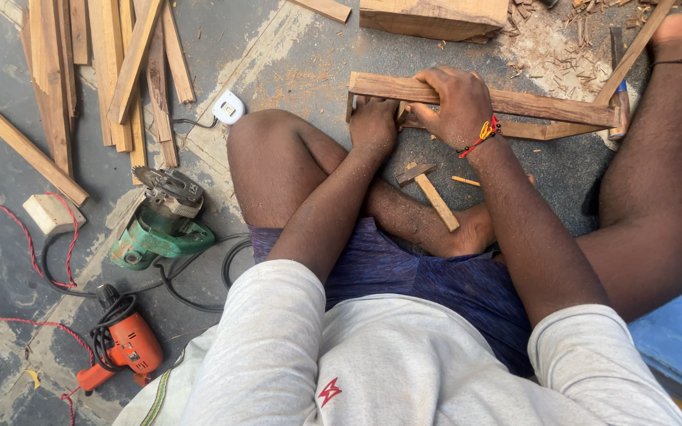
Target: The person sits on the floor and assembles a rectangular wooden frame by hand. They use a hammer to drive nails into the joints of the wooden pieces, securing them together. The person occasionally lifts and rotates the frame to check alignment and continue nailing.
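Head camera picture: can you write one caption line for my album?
Seated on the floor, left hand and right hand grip a wooden frame, hammer lying between the legs.

Green circular saw [159, 225] at 9 o'clock; orange power drill [124, 343] at 8, red cord [9, 319] alongside. Loose wooden slats [112, 63] at 11. White object [228, 107] nearby, possibly a tape measure. Thick wood block [434, 17] at 12

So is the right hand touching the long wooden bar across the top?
Touching. The head view shows the right hand wrapped over the wooden bar, fingers curled around its upper edge.
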